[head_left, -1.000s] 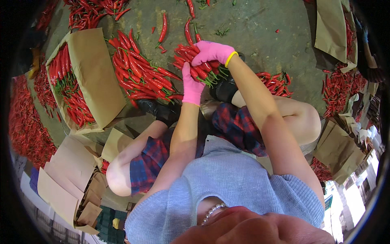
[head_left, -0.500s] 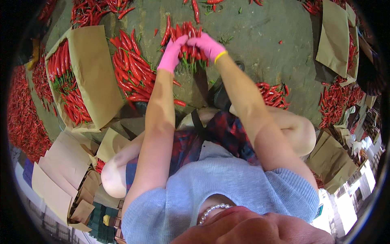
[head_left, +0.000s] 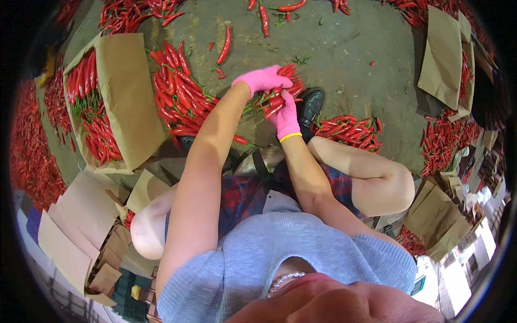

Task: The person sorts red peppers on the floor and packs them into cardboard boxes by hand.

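Between my hands is a bunch of red chili peppers [head_left: 290,72], lifted off the floor and turned sideways, its green stems toward the left. My left hand [head_left: 263,79], in a pink glove, is closed over the bunch from the upper left. From below, my right hand [head_left: 286,116], in a pink glove with a yellow cuff, grips the same bunch. To the left of my hands lies a heap of long red chilies [head_left: 180,94]. A smaller pile of chilies [head_left: 350,132] sits to the right, beside my black shoe [head_left: 311,105].
An open brown paper-lined box [head_left: 126,97] with rows of chilies stands at left. Another brown paper-lined box [head_left: 444,62] is at upper right. Loose chilies [head_left: 225,46] lie on the floor ahead. Stacked cardboard [head_left: 67,242] is at lower left, a large chili heap [head_left: 32,151] at far left.
Both hands have come nearer to me and to the right with the chili bunch. The bunch has turned from stems toward me to stems leftward.
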Demonstrator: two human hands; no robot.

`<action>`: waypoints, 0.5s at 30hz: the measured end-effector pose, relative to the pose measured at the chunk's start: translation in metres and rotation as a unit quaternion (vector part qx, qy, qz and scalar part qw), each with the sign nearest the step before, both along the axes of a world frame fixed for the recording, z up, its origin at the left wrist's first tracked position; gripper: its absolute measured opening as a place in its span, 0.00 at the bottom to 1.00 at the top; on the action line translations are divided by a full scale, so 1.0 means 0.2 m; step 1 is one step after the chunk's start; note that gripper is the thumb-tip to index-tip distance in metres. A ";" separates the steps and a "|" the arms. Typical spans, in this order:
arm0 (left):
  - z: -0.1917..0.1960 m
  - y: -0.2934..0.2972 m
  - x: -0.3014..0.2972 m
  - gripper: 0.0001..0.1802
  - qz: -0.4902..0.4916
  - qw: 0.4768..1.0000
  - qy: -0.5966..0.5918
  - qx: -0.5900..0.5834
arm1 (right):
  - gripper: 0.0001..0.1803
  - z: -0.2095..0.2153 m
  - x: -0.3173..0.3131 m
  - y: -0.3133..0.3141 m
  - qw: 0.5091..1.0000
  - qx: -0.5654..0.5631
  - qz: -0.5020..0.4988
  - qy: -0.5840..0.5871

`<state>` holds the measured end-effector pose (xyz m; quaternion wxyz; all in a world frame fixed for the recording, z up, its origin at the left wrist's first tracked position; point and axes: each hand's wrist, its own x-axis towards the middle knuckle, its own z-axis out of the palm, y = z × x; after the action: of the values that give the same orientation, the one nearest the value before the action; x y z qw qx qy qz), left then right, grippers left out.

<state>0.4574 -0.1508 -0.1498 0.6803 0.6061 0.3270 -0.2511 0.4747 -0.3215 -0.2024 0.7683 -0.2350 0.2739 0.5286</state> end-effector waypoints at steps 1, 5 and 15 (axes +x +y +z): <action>-0.01 -0.05 -0.07 0.42 0.018 0.998 0.016 0.053 | 0.26 -0.03 -0.02 -0.04 0.999 -0.004 0.042 -0.017; 0.08 -0.11 -0.28 0.51 0.077 0.992 0.030 0.091 | 0.29 -0.08 -0.02 -0.05 0.986 -0.008 0.153 -0.064; -0.13 0.68 -0.43 0.37 0.325 0.936 -0.130 0.027 | 0.23 0.01 0.10 0.97 0.940 0.048 0.280 -0.187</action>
<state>0.3721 -0.0150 -0.1761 0.7444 0.5124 0.4216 0.0742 0.4956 -0.1284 -0.1997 0.6367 -0.3603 0.0226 0.6814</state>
